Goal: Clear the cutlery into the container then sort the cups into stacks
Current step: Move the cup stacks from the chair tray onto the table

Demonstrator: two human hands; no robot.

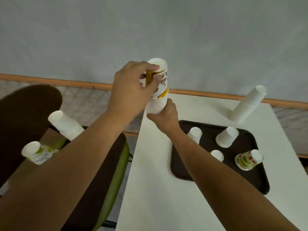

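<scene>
A tall stack of upside-down paper cups (157, 104) stands at the far left edge of the white table (156, 189). My right hand (164, 115) grips its lower part. My left hand (131, 90) holds the top cup (161, 75), white with a yellow and black print, over the stack. On the dark tray (181, 172) sit upside-down cups: two plain white ones (195, 133) (227, 136), a small one (217, 155) and a red-and-green printed one (249, 160). No cutlery is in view.
A tall stack of plain white cups (248, 104) leans at the table's far right. To the left, on a dark chair (28, 104) with green trim, stand a white cup stack (65, 125) and a green-printed cup stack (37, 152). A wall runs behind.
</scene>
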